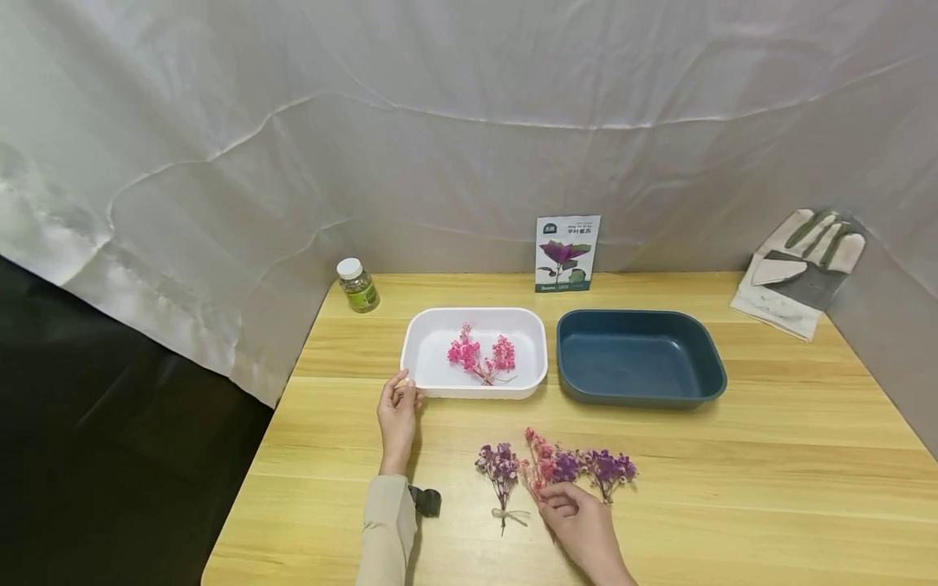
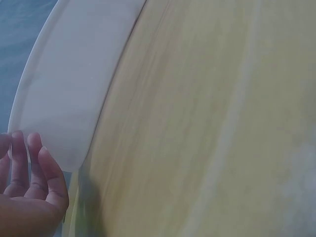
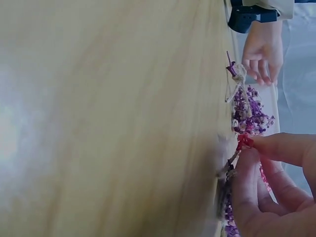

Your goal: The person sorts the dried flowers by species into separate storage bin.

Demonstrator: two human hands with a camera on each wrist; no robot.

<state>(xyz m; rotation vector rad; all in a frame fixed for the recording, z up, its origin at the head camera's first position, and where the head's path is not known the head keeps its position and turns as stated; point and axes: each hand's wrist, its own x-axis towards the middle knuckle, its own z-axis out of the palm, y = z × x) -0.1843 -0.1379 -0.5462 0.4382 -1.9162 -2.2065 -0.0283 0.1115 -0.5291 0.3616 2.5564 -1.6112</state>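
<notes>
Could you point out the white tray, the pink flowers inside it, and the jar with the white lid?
White tray point(image 1: 434, 358): head view, on its bare floor, left of centre.
Pink flowers point(image 1: 466, 354): head view, on the left cluster's blossoms.
Jar point(image 1: 357, 286): head view, on its body.

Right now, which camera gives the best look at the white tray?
The head view: it shows the white tray almost whole, pink flowers inside. The left wrist view catches only part, close up by the left hand; the right wrist view seems to show just a pale strip behind purple flowers.
</notes>
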